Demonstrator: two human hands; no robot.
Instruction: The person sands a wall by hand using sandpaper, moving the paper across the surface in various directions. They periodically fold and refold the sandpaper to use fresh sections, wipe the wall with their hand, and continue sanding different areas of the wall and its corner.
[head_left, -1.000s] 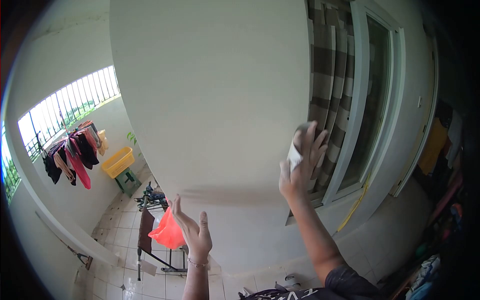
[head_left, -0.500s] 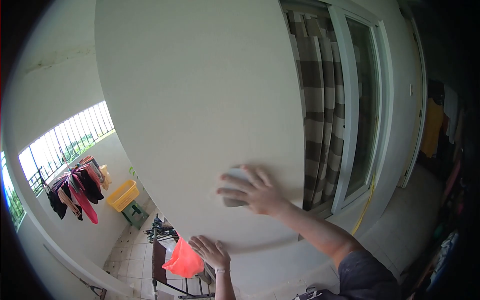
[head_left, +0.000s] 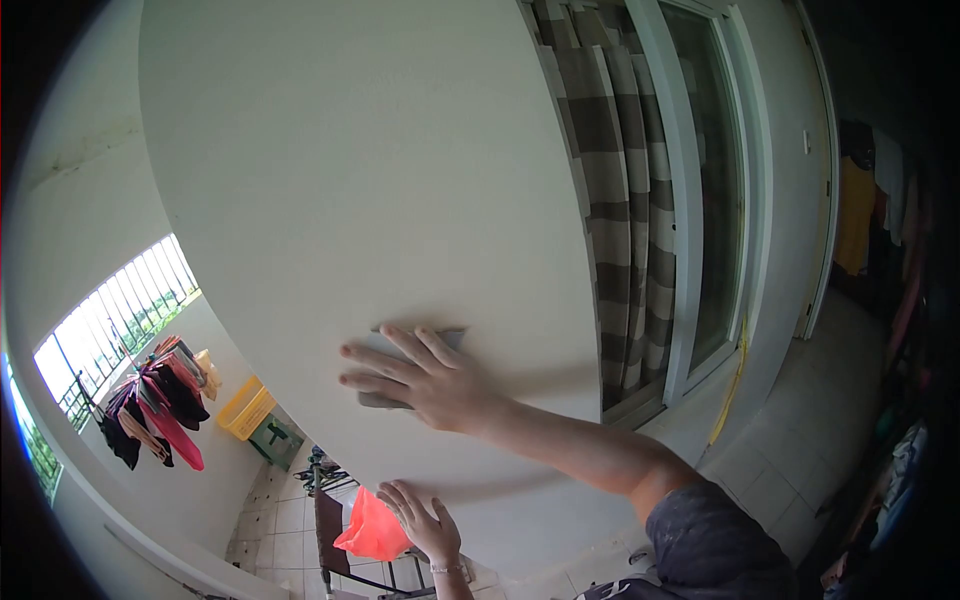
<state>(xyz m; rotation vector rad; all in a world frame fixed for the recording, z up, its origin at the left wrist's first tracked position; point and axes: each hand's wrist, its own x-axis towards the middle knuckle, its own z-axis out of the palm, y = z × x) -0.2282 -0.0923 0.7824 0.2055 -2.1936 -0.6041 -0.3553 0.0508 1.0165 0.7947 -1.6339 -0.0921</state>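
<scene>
My right hand (head_left: 415, 375) lies with fingers spread over a grey sheet of sandpaper (head_left: 385, 400), pressing it flat against the pale wall (head_left: 370, 180). Corners and edges of the sheet stick out past the fingers; the rest is hidden under them. Lower down, my left hand (head_left: 425, 525) is open, its fingers stretched out at the wall's lower left edge, with nothing in it. A bracelet circles that wrist.
A red plastic bag (head_left: 372, 528) hangs on a dark metal-framed item just left of my left hand. Farther left are hanging laundry (head_left: 160, 400), a yellow basket (head_left: 246, 408) and a green stool (head_left: 274, 440). On the right stands a sliding window (head_left: 700, 200) with checked curtains (head_left: 625, 200).
My right hand has slid leftward along the wall with the sandpaper under it. My left hand stays by the wall's edge, and the whole view has shifted a little.
</scene>
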